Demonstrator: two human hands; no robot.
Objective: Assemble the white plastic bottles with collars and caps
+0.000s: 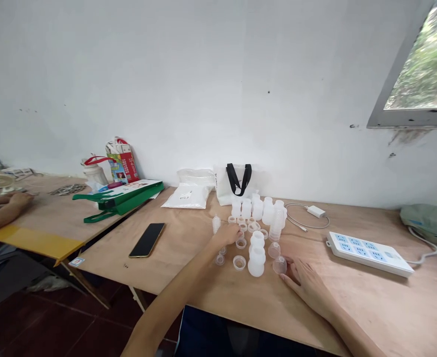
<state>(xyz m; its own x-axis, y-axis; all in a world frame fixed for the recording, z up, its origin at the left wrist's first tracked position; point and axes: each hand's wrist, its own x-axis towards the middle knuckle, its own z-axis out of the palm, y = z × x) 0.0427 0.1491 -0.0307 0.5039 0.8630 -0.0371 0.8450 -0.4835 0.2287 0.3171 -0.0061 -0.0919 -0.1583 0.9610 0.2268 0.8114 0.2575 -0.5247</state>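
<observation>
My left hand (228, 235) reaches in among white plastic rings (241, 243), its fingers drawn together; anything between the fingertips is too small to make out. My right hand (304, 278) lies on the table with fingers stretched out and thumb apart, beside a clear dome-shaped cap (280, 265). Another clear cap (274, 250) sits just behind that one. Between my hands stands a row of white translucent bottles (256, 262). Several more bottles (268, 210) stand farther back. A stack of clear caps (216, 224) and small round pieces (220, 259) lie around my left hand.
A black phone (147, 240) lies to the left. A white power strip (369, 254) and a charger with cable (316, 211) are at right. Along the wall are a white packet (187, 195) and a white bag (223, 188). A co-worker's arm (2, 210) rests at far left.
</observation>
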